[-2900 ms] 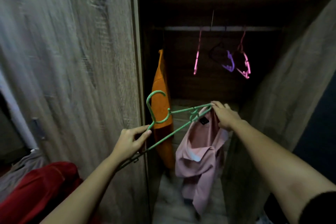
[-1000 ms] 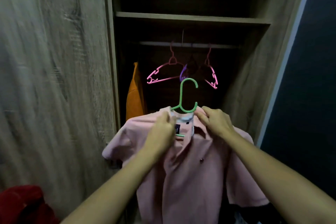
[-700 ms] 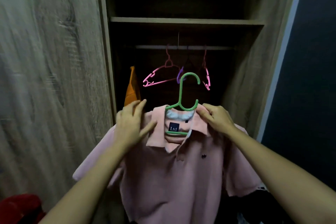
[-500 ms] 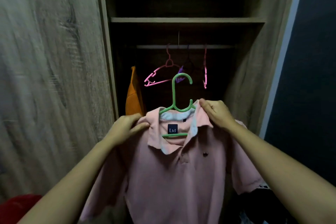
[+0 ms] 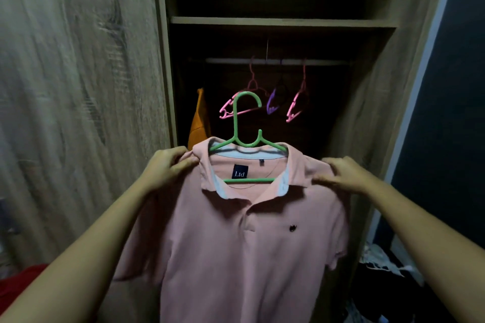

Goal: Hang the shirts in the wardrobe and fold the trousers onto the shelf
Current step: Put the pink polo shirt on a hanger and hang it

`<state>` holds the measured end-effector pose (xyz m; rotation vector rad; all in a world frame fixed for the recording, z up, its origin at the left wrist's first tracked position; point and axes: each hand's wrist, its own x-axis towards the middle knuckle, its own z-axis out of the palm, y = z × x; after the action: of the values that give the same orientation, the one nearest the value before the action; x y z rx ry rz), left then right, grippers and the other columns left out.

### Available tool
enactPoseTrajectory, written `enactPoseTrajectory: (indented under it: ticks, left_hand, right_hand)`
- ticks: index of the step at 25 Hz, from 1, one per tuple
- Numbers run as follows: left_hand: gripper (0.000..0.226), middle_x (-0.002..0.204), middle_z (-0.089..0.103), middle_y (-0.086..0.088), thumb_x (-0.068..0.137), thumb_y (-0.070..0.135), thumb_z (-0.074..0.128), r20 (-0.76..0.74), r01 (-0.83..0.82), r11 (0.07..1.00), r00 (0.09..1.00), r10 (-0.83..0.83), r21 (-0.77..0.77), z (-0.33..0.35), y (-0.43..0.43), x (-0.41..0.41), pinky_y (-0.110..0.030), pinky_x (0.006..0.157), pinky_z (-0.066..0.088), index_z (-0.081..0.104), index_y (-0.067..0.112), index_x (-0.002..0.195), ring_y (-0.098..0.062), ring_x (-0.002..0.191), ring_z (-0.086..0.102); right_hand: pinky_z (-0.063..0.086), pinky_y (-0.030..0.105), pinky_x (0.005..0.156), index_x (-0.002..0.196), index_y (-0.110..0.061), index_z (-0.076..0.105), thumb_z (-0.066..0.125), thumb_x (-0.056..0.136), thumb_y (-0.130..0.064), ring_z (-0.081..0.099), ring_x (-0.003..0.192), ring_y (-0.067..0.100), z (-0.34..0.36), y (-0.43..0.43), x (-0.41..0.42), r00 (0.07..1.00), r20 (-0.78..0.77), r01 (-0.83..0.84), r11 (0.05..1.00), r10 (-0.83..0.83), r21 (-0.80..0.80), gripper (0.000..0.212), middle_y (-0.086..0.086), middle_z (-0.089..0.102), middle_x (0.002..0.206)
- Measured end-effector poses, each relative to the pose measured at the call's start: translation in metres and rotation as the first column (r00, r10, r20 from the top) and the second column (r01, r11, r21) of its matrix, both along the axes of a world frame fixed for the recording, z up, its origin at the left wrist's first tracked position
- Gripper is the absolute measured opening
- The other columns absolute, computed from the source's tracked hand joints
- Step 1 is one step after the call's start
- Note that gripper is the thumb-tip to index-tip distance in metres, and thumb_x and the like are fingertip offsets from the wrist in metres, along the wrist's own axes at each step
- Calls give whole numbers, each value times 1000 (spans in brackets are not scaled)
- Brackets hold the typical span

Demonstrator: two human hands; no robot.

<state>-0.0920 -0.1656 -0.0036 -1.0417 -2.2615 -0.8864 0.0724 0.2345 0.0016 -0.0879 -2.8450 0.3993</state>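
Where both gripped closer together before, left hand and right hand now pinch the shoulders of the pink shirt.

The pink shirt I hold is soft matt cloth; its green hanger is smooth plastic. The wardrobe door is matt, grainy wood.
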Motion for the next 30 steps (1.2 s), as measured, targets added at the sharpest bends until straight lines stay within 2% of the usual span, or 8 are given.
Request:
enactPoseTrajectory:
  ticks: [3, 6, 10, 15, 19, 22, 27, 30]
  left_hand:
    - [59, 57, 51, -7, 75, 62, 43, 22, 32, 999, 999, -32, 1, -4, 12, 3, -20, 52, 31, 54, 4, 68, -13, 62, 45]
    - [48, 61, 56, -7, 77, 57, 51, 58, 53, 998, 997, -52, -15, 2, 19, 7, -18, 53, 32, 59, 10, 70, -10, 62, 47]
    - [23, 69, 63, 4, 77, 54, 54, 146, -33, 998, 989, 26, 49, -1, 2, -1, -17, 59, 40, 59, 33, 71, -5, 64, 57]
    - [12, 81, 66, 7, 80, 21, 73, 498, -75, 975, 866, -41, 211, -36, -22, -5, -6, 56, 41, 67, 21, 91, -1, 75, 60]
    - [19, 83, 68, -16, 79, 18, 72, 388, -387, 920, 858, 337, 55, -51, -41, -17, -26, 67, 38, 72, 6, 94, -21, 85, 61]
    - [30, 86, 65, -9, 67, 19, 68, 627, -118, 962, 738, 252, -247, -36, -49, -14, -29, 67, 44, 70, 8, 95, -16, 76, 55]
    - [70, 120, 63, -2, 54, 32, 70, 674, 172, 966, 692, -258, 193, 22, -22, 22, -29, 95, 43, 56, 23, 122, -12, 109, 57]
    - [59, 102, 72, -5, 57, 56, 80, 642, 356, 930, 734, -220, -88, 46, -8, 42, -31, 84, 51, 71, 17, 100, -8, 88, 64]
  right_hand:
    - [49, 38, 86, 127, -30, 47, 39, 78, -68, 61, 102, 18, 11, -26, -10, 984, -144, -82, 985, 103, 149, 62, -4, 63, 118]
    - [51, 47, 74, 93, -22, 59, 37, 75, -70, 61, 77, 20, 20, -38, -21, 976, -194, -108, 993, 99, -37, 56, -3, 66, 82]
    - [51, 42, 74, 78, -34, 56, 48, 77, -63, 61, 76, 17, 30, -41, -28, 961, -275, -37, 992, 2, -121, 30, -8, 63, 72]
    - [43, 33, 68, 81, -24, 58, 46, 75, -60, 59, 75, 17, 44, -40, -22, 943, -321, 50, 993, -82, -106, 38, -6, 62, 73]
    - [37, 30, 65, 74, -31, 54, 51, 81, -55, 57, 75, 17, 44, -39, -17, 946, -317, 47, 995, -73, -87, 25, -8, 59, 71]
    - [39, 30, 67, 77, -38, 56, 51, 81, -54, 58, 76, 16, 37, -35, -14, 951, -302, 34, 995, -62, -96, 17, -9, 60, 72]
    - [37, 27, 67, 82, -45, 59, 46, 75, -61, 58, 76, 13, 38, -47, -27, 963, -267, 8, 998, -24, -63, 22, -12, 62, 75]
    - [46, 32, 67, 90, -36, 62, 47, 75, -61, 59, 75, 16, 43, -56, -44, 963, -267, -39, 996, 15, -85, 33, -8, 65, 77]
